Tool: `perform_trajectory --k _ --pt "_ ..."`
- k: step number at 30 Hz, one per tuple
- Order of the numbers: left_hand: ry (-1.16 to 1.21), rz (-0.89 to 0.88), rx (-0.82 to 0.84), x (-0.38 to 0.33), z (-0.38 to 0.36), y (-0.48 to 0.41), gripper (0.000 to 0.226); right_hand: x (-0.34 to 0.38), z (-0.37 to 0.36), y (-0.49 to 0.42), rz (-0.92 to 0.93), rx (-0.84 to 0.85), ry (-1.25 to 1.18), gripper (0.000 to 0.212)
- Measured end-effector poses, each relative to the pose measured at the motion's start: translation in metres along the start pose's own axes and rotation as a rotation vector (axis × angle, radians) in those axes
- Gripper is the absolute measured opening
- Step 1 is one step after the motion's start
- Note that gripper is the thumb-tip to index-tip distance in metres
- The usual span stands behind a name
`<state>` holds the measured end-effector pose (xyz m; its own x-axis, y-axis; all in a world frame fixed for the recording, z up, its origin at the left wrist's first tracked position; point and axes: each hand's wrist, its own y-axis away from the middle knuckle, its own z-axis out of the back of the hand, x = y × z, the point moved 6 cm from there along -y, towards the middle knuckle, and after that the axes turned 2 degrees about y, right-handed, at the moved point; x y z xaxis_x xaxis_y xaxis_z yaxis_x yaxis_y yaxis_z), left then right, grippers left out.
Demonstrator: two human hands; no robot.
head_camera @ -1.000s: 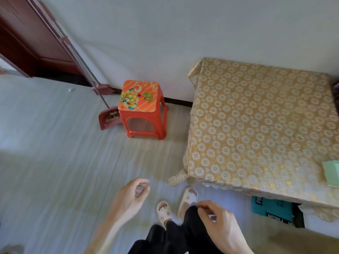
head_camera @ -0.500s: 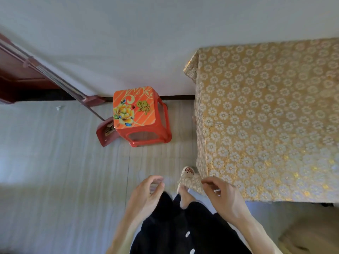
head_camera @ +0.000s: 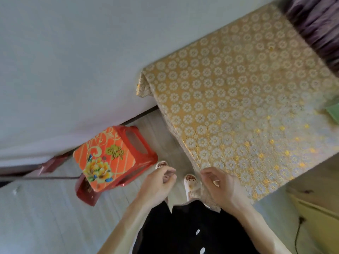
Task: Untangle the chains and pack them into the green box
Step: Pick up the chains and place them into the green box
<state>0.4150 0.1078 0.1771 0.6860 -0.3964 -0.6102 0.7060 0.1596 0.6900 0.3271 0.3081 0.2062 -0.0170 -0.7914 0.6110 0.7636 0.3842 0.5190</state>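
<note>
Hands curled at the bench corner

Both hands hang low in front of the person's dark clothing (head_camera: 183, 233). The left hand (head_camera: 158, 181) has its fingers curled, with the thumb tip close to the forefinger. The right hand (head_camera: 219, 185) is curled the same way, just in front of the hanging corner of the gold flowered cloth that covers the bench (head_camera: 238, 99). The picture is too blurred to tell whether either hand pinches a chain, the cloth or nothing at all.

The green box (head_camera: 333, 114) sits on the bench at the far right, cut off by the edge of the view and well apart from both hands.

A red plastic stool (head_camera: 113, 156) with a flower print on top stands on the floor to the left, near the wall. Two pale slippers (head_camera: 189, 182) show between the hands. A purple fabric (head_camera: 317, 28) lies at the far end of the bench.
</note>
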Motion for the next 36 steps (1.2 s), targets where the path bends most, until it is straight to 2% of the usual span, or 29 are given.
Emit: perform_trajectory --k 4,7,12,15,18,23,26,30,36 --pt "-0.367 -0.15 0.148 -0.024 0.036 -0.07 0.031 -0.002 -0.018 -0.029 -0.164 -0.075 -0.108 0.012" --pt "-0.556 -0.242 0.189 -0.039 0.056 -0.117 0.032 -0.011 -0.033 -0.054 -0.252 -0.121 -0.159 0.013" --pt "-0.785 -0.351 0.169 -0.052 0.064 -0.189 0.038 -0.033 -0.058 -0.105 -0.341 -0.118 -0.017 0.014" --pt "-0.813 -0.395 0.112 -0.052 0.053 -0.217 0.044 -0.043 -0.067 -0.134 -0.36 -0.132 0.042 0.018" --pt "-0.848 -0.512 0.023 -0.045 0.036 -0.234 0.05 -0.054 -0.073 -0.155 -0.407 -0.155 0.1 0.023" --pt "-0.872 -0.623 -0.09 -0.02 0.019 -0.25 0.051 -0.069 -0.077 -0.171 -0.541 -0.317 0.071 0.028" --pt "-0.814 -0.637 -0.121 -0.005 0.016 -0.254 0.058 -0.069 -0.081 -0.177 -0.586 -0.398 0.1 0.028" --pt "-0.692 -0.617 -0.127 0.009 0.009 -0.254 0.061 -0.069 -0.085 -0.176 -0.563 -0.423 0.124 0.03" --pt "-0.621 -0.576 -0.137 0.011 0.004 -0.253 0.059 -0.076 -0.089 -0.167 -0.676 -0.49 -0.056 0.041"
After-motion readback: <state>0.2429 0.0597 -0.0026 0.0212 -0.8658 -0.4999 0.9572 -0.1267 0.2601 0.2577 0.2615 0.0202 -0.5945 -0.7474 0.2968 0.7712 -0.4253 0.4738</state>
